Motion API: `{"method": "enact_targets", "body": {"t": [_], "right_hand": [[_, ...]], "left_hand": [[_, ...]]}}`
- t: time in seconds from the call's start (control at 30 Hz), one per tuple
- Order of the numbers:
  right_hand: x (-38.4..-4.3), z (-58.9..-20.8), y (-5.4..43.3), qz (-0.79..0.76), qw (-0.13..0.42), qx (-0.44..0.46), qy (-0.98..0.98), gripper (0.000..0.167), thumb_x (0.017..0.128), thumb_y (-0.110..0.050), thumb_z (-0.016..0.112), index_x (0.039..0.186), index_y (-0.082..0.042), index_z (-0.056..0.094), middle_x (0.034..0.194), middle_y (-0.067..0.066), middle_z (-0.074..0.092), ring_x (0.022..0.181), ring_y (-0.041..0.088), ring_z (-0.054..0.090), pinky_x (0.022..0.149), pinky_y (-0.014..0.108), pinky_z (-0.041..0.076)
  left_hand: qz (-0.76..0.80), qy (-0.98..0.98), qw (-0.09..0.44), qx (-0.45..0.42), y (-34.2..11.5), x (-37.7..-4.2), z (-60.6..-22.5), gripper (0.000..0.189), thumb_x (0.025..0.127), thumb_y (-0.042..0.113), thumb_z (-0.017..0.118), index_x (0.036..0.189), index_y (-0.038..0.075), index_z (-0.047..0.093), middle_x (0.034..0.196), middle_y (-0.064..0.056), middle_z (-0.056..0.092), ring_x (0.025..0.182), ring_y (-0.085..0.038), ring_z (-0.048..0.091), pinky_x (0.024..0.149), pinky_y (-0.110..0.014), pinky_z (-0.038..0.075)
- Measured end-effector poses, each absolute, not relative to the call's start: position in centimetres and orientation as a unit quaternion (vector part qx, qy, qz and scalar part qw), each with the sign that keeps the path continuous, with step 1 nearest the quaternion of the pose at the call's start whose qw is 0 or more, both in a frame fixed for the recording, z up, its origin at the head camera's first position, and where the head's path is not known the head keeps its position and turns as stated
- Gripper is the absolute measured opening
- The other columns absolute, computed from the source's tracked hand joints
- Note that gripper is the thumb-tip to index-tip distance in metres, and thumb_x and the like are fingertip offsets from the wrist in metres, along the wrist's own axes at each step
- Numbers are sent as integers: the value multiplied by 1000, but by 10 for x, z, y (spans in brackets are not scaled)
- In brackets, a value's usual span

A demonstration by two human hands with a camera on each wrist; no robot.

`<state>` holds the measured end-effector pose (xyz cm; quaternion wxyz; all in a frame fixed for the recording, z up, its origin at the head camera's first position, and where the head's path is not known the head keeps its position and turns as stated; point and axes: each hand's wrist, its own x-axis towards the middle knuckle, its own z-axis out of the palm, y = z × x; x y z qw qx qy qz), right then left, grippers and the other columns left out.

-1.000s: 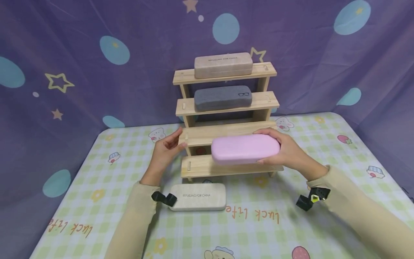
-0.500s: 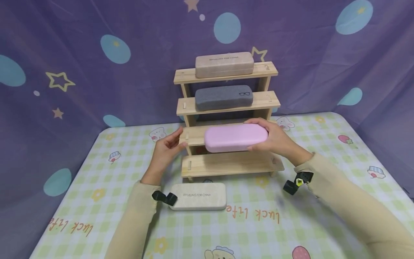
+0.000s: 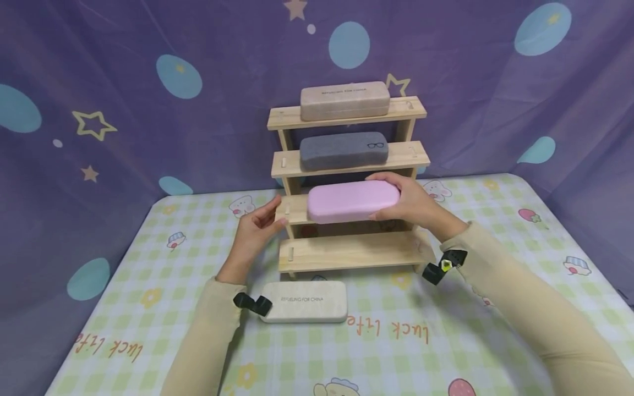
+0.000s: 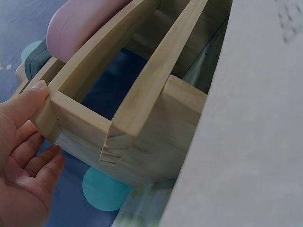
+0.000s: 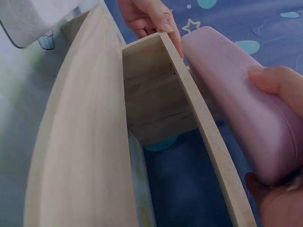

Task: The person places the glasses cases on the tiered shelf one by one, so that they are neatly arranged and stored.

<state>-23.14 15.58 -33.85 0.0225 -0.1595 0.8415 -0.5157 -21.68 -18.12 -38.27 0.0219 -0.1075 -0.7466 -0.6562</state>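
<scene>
My right hand (image 3: 420, 204) grips a pink glasses case (image 3: 349, 201) by its right end, thumb on the near side and fingers at the far side. The case lies level along the second-lowest board of a stepped wooden display rack (image 3: 354, 250); whether it bears fully on the wood is hard to tell. In the right wrist view the pink case (image 5: 236, 99) sits just past the board's front edge. My left hand (image 3: 252, 234) pinches the left end of that same board. The left wrist view shows its thumb (image 4: 35, 94) against the wood, fingers curled below.
A grey-blue glasses case (image 3: 344, 151) and, above it, a beige glasses case (image 3: 345, 102) occupy the two upper boards. A cream glasses case (image 3: 317, 308) lies on the checked tablecloth (image 3: 386, 363) before the rack. A purple curtain (image 3: 223, 137) hangs close behind.
My right hand has carried the pink case left and back, from in front of the lower boards to the second-lowest one. The left hand has kept its hold on the board.
</scene>
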Motion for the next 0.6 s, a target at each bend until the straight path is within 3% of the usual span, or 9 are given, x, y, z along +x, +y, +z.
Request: {"method": "enact_targets", "body": {"t": [0.6], "right_hand": [[-242,-338,154,-531,44,-159,831,72,61,-12,88,126,-16,57,123,7,58,96,23,53,80,32,43]], "left_hand": [[-658,-744,26,-115,-182,-218,-386,54,85,3,69,135,-1,48,141,-10,46,126,-23,49,100,-22,43]]}}
